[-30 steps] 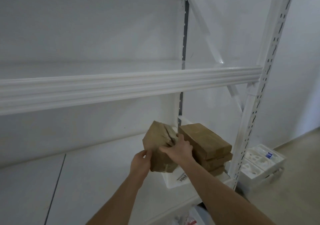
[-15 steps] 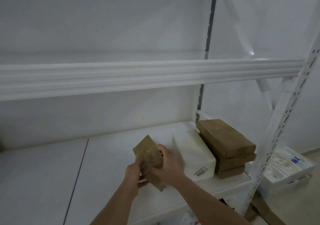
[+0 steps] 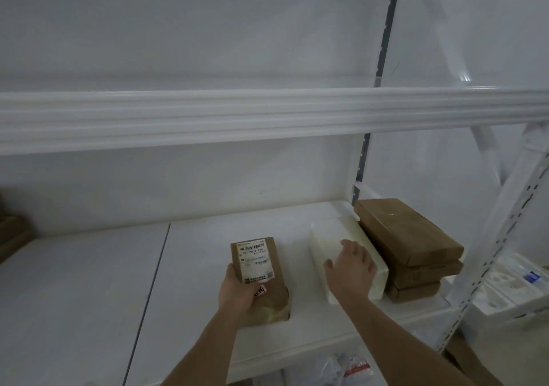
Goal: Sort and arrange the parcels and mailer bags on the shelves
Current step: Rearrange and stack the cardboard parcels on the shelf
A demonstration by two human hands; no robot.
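Your left hand (image 3: 239, 292) is gripping the near end of a brown paper-wrapped parcel (image 3: 259, 278), thumb curled over its top face and fingers wrapped under its left edge. The parcel is lying flat on the white shelf (image 3: 89, 296), label up, with a white shipping label (image 3: 255, 262) covering its far half and a small handwritten sticker (image 3: 260, 290) just beside your thumb.

To the right of it, apart by a strip of bare shelf, your right hand (image 3: 350, 269) is resting palm down on a white wrapped parcel (image 3: 335, 237), fingers spread and relaxed over its top, not curled around it. That white parcel is lying lengthwise, running from the near edge toward the far wall.

Touching its right side, a stack of brown cardboard boxes (image 3: 407, 237) is sitting at the far right end of the shelf, against the upright post (image 3: 490, 237). Three layers are showing, the top one angled slightly over the lower ones.

At the far left edge of the shelf, a blurred brown box (image 3: 12, 231) is showing only in part. On the level below, near your right forearm, a clear plastic mailer bag (image 3: 341, 368) with red print is lying. Beyond the post on the right, white moulded packaging (image 3: 511, 284) is sitting low down.
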